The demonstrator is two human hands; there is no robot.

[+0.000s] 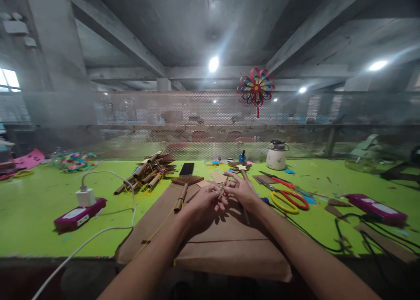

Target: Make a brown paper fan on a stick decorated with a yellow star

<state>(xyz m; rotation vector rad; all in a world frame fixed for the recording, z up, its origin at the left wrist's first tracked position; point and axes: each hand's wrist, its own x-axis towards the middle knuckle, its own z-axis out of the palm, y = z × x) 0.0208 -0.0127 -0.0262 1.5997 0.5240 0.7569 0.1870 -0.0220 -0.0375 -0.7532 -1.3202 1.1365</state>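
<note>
My left hand (207, 200) and my right hand (242, 191) meet above a large sheet of brown kraft paper (226, 252). Pinched between the fingertips of both is a small, narrow brown piece (223, 186), perhaps paper; the fingers hide most of it. A thin greyish stick (246, 215) shows below my right hand, and I cannot tell whether the hand touches it. To the left of my hands lies a pleated brown paper fan (188, 180) with a rolled brown tube (181, 198) below it and a yellow string.
Brown paper rolls (149, 171) are heaped behind, left of a phone (187, 169). Yellow-handled scissors (285, 202) and red-handled scissors (293, 199) lie right. A white jug (276, 156) stands farther back. Purple power strips (80, 213) with cables flank both sides of the green table (29, 204).
</note>
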